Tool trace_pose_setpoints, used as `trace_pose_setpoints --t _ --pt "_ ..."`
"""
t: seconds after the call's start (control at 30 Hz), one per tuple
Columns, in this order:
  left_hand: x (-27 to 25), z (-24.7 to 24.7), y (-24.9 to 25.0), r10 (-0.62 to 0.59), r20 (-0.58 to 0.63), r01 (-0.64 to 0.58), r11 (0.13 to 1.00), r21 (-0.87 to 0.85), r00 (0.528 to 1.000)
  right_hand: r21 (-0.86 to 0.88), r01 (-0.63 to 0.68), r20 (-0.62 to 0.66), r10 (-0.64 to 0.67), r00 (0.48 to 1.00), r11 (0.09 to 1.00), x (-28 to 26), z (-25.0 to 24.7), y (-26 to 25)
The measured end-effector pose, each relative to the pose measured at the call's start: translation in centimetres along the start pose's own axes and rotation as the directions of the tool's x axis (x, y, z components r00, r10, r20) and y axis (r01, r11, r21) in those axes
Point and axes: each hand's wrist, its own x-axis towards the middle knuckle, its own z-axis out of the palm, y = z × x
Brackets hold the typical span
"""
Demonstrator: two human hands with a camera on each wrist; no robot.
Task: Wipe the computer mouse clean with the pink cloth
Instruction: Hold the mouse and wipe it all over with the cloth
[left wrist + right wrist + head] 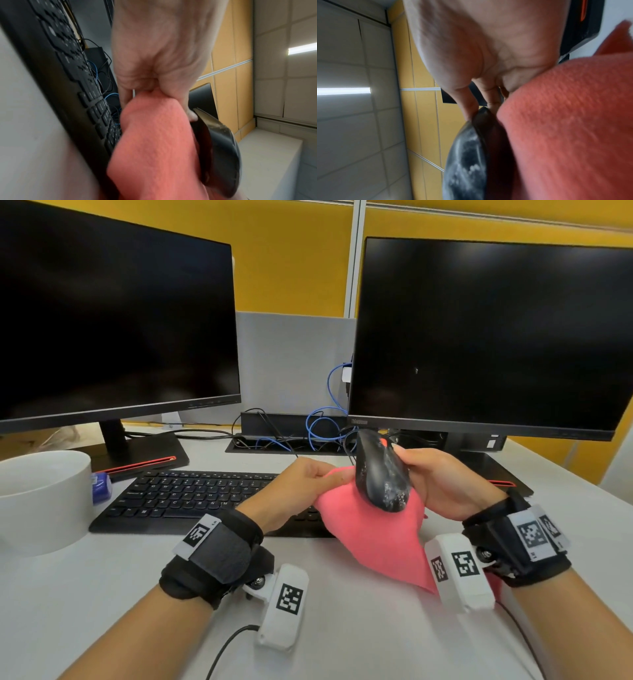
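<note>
Black mouse (382, 470) — white-smeared, in front of right monitor (489, 337); right hand (442, 481) clasps it, left hand (305, 484) pinches pink cloth (376, 539). Only left wrist view shows cloth bunched in fist.

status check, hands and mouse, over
Left hand pinches pink cloth. Right hand grips mouse, lifted above keyboard. White smudges on mouse. Nothing in the way.

tabletop (359, 628): pale grey | on it: black keyboard (191, 498); white bowl (41, 498) at left; two monitor stands (144, 453); small blue object (101, 486) beside bowl
</note>
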Motion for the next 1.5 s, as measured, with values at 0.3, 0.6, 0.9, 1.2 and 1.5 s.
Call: trace_pose_setpoints --t 0.3,0.6,0.9,1.2,1.5 --pt "-0.4 -1.5 0.6 -0.297 0.082 0.262 0.919 0.295 0.951 0.132 0.049 -0.146 -0.030 0.989 0.990 -0.6 -0.6 -1.3" --pt "-0.3 -2.2 0.6 -0.320 0.080 0.323 0.946 -0.031 0.944 -0.014 0.043 -0.255 -0.045 0.966 0.999 -0.9 -1.3 -1.7" --pt "-0.3 -2.2 1.7 -0.422 0.011 0.389 0.827 -0.406 0.907 -0.294 0.010 -0.164 -0.061 0.985 0.956 -0.7 -0.9 -0.8" --pt "-0.2 -1.9 1.9 -0.292 0.098 0.302 0.825 -0.478 0.951 -0.318 0.014 -0.051 -0.032 0.998 0.948 -0.7 0.2 -0.2" --pt "-0.2 -1.0 1.3 -0.087 -0.036 0.080 0.981 -0.174 0.996 -0.268 -0.031 -0.118 -0.001 0.993 0.963 -0.5 0.5 -0.4"
